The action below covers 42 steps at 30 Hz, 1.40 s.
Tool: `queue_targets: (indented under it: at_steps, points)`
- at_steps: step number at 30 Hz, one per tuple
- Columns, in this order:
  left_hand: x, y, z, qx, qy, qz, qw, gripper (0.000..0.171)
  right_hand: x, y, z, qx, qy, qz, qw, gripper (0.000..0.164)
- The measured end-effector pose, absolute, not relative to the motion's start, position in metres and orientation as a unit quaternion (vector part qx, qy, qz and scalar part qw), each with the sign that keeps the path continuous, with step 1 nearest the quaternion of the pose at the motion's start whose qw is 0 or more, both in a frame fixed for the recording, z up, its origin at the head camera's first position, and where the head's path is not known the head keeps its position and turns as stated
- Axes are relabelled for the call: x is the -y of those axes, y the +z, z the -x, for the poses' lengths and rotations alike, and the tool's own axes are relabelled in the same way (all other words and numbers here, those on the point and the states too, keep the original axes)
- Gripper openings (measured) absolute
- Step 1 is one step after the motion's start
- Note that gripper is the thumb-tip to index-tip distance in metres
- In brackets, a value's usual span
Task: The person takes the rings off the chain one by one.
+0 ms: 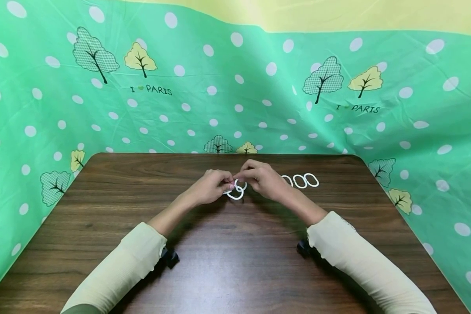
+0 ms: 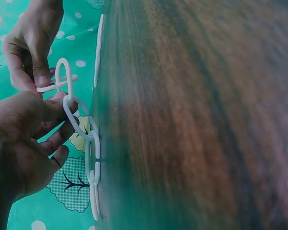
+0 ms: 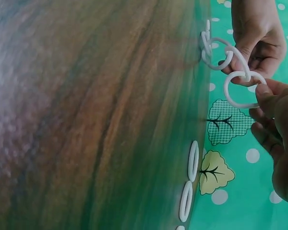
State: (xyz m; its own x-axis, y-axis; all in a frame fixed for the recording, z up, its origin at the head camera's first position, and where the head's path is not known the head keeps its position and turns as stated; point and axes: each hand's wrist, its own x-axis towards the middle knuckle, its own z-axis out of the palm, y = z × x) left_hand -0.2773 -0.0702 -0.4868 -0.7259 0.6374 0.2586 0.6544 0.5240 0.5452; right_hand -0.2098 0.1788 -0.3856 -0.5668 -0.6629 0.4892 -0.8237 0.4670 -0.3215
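A chain of white oval links (image 2: 90,160) hangs from the fingers of my left hand (image 1: 209,187), its lower part reaching down to the table. In the left wrist view, that hand pinches an upper link (image 2: 68,72) between thumb and fingertips. Close by on the right, my right hand (image 1: 264,179) pinches another white link (image 3: 226,91) by its edge. This link passes through the one in the left hand, as the right wrist view shows. The fingertips of both hands nearly meet, and they hide parts of the two links.
Several loose white links (image 1: 312,180) lie in a row on the brown wooden table (image 1: 235,261), right of the right hand. A green dotted cloth (image 1: 220,109) with printed trees hangs behind the table and along its sides.
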Motion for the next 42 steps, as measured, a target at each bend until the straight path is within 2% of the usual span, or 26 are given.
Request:
queue_targets:
  at_steps: [8,9,11,14,20,30,36,37,42]
  points:
    - [0.07,-0.446,0.246,0.866,-0.345,0.36,-0.016,0.008,-0.18,-0.388,0.213,0.817,0.217,-0.494,0.205,0.028]
    - [0.069,-0.439,0.241,0.865,-0.346,0.362,-0.017,0.008,-0.18,-0.389,0.213,0.815,0.213,-0.497,0.209,0.028]
    - [0.071,-0.448,0.25,0.857,-0.355,0.373,-0.018,0.013,-0.18,-0.389,0.214,0.813,0.209,-0.5,0.212,0.027]
    - [0.07,-0.434,0.24,0.859,-0.355,0.369,-0.024,0.011,-0.18,-0.389,0.214,0.813,0.206,-0.503,0.209,0.027]
    - [0.066,-0.404,0.216,0.873,-0.35,0.338,-0.046,0.006,-0.182,-0.391,0.214,0.811,0.2,-0.508,0.21,0.044]
    - [0.064,-0.4,0.213,0.879,-0.343,0.329,-0.046,0.009,-0.183,-0.392,0.214,0.808,0.182,-0.513,0.225,0.046]
    - [0.066,-0.406,0.218,0.871,-0.353,0.34,-0.045,0.005,-0.181,-0.393,0.213,0.81,0.197,-0.503,0.227,0.035]
    - [0.068,-0.415,0.225,0.866,-0.356,0.35,-0.041,0.008,-0.181,-0.393,0.213,0.81,0.199,-0.502,0.228,0.034]
    - [0.071,-0.427,0.234,0.853,-0.369,0.368,-0.041,0.012,-0.182,-0.394,0.213,0.805,0.2,-0.506,0.236,0.043]
